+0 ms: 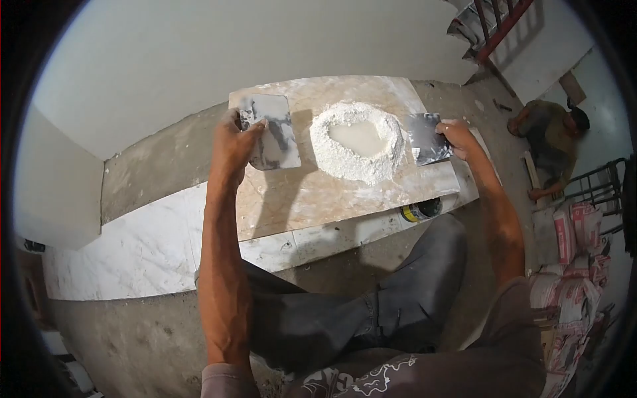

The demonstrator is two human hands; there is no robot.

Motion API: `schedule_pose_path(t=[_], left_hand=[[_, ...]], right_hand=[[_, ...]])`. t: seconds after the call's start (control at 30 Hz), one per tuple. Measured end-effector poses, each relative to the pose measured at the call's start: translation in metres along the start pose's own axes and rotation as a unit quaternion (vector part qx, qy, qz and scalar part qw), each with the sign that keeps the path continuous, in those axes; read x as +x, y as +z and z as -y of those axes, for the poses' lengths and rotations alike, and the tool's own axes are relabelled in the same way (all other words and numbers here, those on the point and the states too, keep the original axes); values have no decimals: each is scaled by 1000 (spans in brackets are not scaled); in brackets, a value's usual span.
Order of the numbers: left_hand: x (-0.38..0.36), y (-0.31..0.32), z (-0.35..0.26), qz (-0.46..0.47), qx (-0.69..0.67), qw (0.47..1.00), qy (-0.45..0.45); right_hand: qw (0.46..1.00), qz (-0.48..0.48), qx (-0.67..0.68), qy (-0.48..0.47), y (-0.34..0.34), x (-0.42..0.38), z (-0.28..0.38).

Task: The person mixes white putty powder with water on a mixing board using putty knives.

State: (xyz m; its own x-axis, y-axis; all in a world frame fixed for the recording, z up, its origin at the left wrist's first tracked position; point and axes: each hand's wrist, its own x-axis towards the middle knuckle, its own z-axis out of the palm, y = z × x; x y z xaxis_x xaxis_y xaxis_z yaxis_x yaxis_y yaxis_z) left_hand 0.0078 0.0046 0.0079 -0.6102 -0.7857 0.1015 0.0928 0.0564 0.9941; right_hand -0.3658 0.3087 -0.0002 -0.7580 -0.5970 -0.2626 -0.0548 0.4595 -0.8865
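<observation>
Two flat scrapers held either side of a white powder ring w/ a pool of liquid (358,138) on a pale marble-look board (312,192).

Left hand (233,142) clamped on the white-smeared rectangular metal scraper (272,131); fingers hide its near-left corner; long axis runs away from the person, tilted slightly left. Right hand (459,137) gripped on the dark grey flat metal scraper (426,138); thumb covers its right edge, blade points left at the ring. A round tin w/ yellow label (420,210) half hidden under the board edge. Another person (551,136) crouches far right, detail unclear.

A can (421,210) lies half hidden under the board's (345,192) edge.
</observation>
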Motion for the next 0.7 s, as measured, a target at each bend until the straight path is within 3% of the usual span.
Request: schedule_pose_path(t=[0.2,0.3,0.4,0.6,0.7], left_hand=[[-1,3,1,17,16,1000,-4],[0,4,0,17,26,1000,-7],[0,6,-1,20,12,1000,-8],[3,11,2,15,28,999,6],[3,12,0,21,18,1000,2]], right_hand=[[998,40,-3,-45,39,-11,18],[985,13,-103,-137,42,-6,21],[955,1,-263,-136,49,-22,54],[891,-37,-385,-236,65,-31,83],[888,-35,-395,-233,73,-46,102]])
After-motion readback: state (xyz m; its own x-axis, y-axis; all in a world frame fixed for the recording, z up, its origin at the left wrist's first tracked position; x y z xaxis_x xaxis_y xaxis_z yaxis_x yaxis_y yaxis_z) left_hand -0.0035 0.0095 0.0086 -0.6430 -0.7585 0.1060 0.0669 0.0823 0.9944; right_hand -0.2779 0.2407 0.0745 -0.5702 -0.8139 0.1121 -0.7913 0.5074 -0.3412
